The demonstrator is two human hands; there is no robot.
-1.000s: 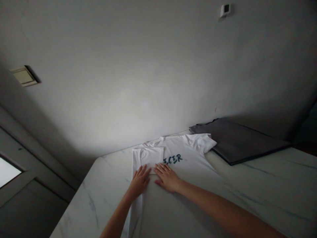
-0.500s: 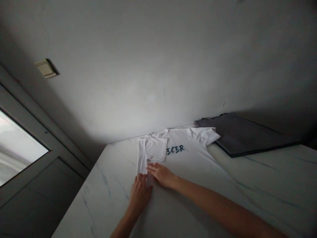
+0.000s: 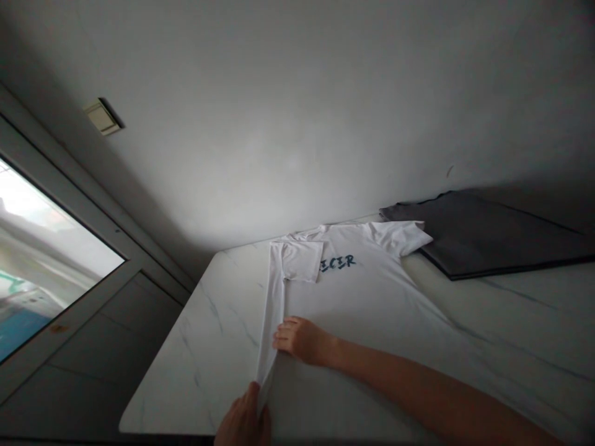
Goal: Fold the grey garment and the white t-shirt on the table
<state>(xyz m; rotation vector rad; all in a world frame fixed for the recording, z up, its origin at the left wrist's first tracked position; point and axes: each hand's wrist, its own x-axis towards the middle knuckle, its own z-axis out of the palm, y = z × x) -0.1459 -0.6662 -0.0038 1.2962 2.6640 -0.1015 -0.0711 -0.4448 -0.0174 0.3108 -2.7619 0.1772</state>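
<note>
A white T-shirt (image 3: 367, 285) with dark lettering lies spread on the marbled table. Its left side is folded inward as a narrow strip, and that sleeve lies over the chest, covering part of the lettering. At the strip's lower end, near the bottom of the view, my left hand (image 3: 242, 416) is closed on the folded edge; its lower part is cut off. My right hand (image 3: 302, 341) rests on the shirt farther up, fingers together and bent over the strip's inner edge, thumb hidden.
A folded dark grey cloth (image 3: 493, 238) lies at the back right, partly under the shirt's other sleeve. The marbled table (image 3: 204, 347) meets the wall behind. A door (image 3: 139, 272) with a glass pane stands at left, and a switch (image 3: 102, 118) is on the wall.
Both hands have moved down along the folded strip towards me, the left one farther. My right fingers have bent more. The view has shifted slightly.
</note>
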